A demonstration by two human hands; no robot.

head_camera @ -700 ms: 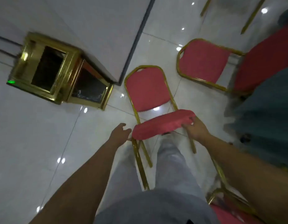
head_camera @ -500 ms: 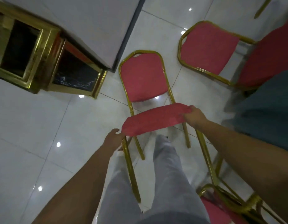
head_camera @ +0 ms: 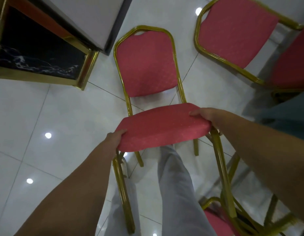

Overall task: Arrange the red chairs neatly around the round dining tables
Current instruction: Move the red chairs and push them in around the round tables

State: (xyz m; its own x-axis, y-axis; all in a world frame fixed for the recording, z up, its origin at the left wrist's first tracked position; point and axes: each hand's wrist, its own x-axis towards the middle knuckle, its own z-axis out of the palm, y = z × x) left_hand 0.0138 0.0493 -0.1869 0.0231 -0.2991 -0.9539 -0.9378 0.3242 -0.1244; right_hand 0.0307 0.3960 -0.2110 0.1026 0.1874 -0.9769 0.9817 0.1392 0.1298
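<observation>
I hold a red chair with a gold frame by its padded seat, tipped so its backrest points away from me and its legs point back toward me. My left hand grips the seat's left edge. My right hand grips the seat's right edge. A second red chair stands at the upper right. Part of a third red chair with gold legs shows at the lower right, under the held chair's leg.
A gold-framed stand with dark marble panels stands at the upper left beside a white wall panel. A grey-green cloth hangs at the right edge. Glossy white floor tiles spread to the left. My legs in pale trousers are below the seat.
The view has closed in on the held chair. My left hand, first just off the seat's left edge, now grips it. The gold stand has slid toward the upper left of the view.
</observation>
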